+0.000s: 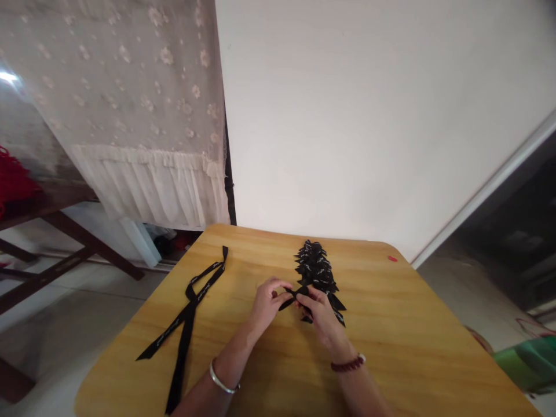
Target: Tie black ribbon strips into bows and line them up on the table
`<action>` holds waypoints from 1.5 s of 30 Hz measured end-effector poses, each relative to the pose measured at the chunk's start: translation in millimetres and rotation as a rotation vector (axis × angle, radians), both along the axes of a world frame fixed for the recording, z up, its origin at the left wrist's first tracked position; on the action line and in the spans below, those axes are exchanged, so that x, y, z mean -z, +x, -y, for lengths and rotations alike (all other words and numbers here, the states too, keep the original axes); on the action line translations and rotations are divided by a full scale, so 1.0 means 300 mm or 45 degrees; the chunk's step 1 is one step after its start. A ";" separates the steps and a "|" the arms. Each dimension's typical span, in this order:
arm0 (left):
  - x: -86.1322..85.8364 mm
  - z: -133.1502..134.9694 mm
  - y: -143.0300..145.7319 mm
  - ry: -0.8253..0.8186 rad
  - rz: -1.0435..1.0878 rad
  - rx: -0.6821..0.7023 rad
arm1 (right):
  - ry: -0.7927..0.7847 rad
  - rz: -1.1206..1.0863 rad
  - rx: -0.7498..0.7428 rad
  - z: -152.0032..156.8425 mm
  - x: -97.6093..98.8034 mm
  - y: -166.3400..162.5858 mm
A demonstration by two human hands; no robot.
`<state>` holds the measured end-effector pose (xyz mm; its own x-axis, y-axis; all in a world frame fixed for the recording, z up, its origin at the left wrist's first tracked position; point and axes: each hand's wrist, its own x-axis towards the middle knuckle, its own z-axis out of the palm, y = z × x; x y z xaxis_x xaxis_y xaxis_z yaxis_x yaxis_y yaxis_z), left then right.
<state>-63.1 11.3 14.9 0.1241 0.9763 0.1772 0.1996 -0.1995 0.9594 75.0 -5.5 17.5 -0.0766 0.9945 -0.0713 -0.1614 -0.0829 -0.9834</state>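
Observation:
Both my hands meet over the middle of a wooden table (412,341). My left hand (267,301) and my right hand (319,310) each pinch a small black ribbon bow (292,297) held between them. Just beyond my right hand lies a row of several finished black bows (315,266), running away from me. Long loose strips of black ribbon (191,307) lie flat on the table to the left of my left hand. A silver bangle sits on my left wrist and a dark red bead bracelet on my right.
A small red object (392,259) lies near the table's far right corner. A white wall stands behind the table, with a lace curtain (143,116) at the left. A dark wooden frame (65,255) stands on the floor at left, something green (527,362) at lower right.

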 end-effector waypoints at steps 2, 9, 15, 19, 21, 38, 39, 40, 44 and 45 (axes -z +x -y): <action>0.008 -0.004 0.000 0.041 -0.011 -0.007 | 0.024 0.040 -0.003 0.001 -0.003 0.000; -0.002 -0.003 0.000 0.058 -0.066 -0.010 | 0.039 0.197 0.018 0.005 -0.014 -0.001; -0.008 0.006 0.017 -0.161 0.021 0.004 | 0.229 0.351 0.015 -0.001 -0.004 -0.009; -0.007 0.009 0.016 -0.309 0.159 0.018 | 0.331 0.404 0.095 -0.002 0.002 -0.018; -0.017 0.012 0.009 -0.333 0.243 -0.042 | 0.262 0.310 0.128 0.002 -0.001 -0.018; -0.035 0.026 0.014 -0.524 0.702 -0.113 | -0.105 0.106 0.077 0.019 -0.047 -0.037; -0.034 0.025 0.011 -0.518 0.720 -0.128 | -0.131 0.117 0.062 0.015 -0.043 -0.026; -0.033 0.024 0.011 -0.513 0.739 -0.138 | -0.131 0.134 0.036 0.010 -0.038 -0.018; -0.019 0.016 0.018 -0.499 0.834 -0.170 | 0.060 0.292 -0.061 -0.008 -0.022 -0.019; -0.015 0.013 0.020 -0.501 0.868 -0.177 | 0.138 0.361 -0.036 -0.011 -0.017 -0.025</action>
